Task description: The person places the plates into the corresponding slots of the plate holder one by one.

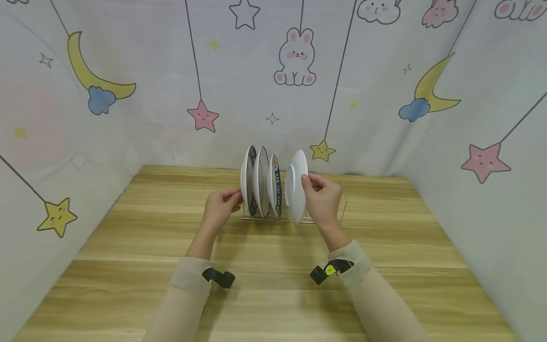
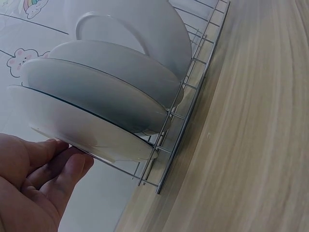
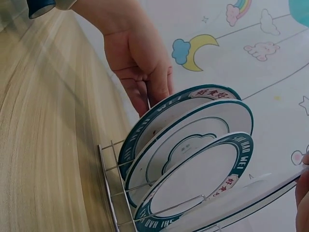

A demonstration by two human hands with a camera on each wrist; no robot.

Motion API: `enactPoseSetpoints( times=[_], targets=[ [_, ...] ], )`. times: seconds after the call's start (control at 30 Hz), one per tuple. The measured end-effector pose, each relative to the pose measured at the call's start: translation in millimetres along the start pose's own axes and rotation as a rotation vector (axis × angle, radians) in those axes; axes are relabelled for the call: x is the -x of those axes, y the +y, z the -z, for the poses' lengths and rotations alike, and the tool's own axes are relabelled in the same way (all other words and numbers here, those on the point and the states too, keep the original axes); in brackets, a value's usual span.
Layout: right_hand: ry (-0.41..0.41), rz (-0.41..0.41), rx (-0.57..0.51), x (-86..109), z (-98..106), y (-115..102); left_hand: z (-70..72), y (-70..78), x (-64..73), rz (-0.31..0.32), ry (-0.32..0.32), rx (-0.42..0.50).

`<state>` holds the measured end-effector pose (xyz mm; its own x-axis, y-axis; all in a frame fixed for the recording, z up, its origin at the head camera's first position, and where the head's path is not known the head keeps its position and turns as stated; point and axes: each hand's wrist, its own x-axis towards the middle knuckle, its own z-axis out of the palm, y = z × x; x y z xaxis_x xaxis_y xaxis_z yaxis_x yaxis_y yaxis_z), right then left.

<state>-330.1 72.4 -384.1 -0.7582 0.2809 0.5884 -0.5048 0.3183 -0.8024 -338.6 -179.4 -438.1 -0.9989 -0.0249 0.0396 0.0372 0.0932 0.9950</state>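
Note:
My right hand (image 1: pixel 323 195) pinches the rim of a white plate (image 1: pixel 297 187) between thumb and fingers. That plate stands nearly on edge over the right part of a wire dish rack (image 1: pixel 256 219), its foot ring facing left. At the rack's left end, my left hand (image 2: pixel 43 179) pinches the upright end wire between thumb and fingertips, close beside the outermost plate (image 2: pixel 82 123). Three plates stand upright in a row there. The right wrist view shows their fronts, including a middle plate (image 3: pixel 190 150) with green rim lines and two with lettered green rims.
The rack rests on a wood-grain table (image 1: pixel 265 294). A white curtain (image 1: pixel 248 76) printed with stars, moons and rabbits hangs behind and along both sides. Small black cameras are strapped at both wrists. To the right of the held plate, the rack's thin end wires (image 1: pixel 343 209) stick up.

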Motion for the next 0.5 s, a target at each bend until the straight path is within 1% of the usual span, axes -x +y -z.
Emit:
enactPoseSetpoints(
  times=[0.13,0.3,0.5],
  targets=[
    [-0.011,0.002,0.025,2.2,-1.3,2.7,0.0,-0.2,0.1,0.001,-0.004,0.002],
    [-0.026,-0.029,0.048,4.9,-2.5,5.3,-0.1,-0.1,0.1,0.009,-0.003,0.003],
    [-0.076,-0.050,0.040,7.8,-3.6,9.0,0.0,0.2,0.1,0.007,-0.004,0.002]
  ],
)
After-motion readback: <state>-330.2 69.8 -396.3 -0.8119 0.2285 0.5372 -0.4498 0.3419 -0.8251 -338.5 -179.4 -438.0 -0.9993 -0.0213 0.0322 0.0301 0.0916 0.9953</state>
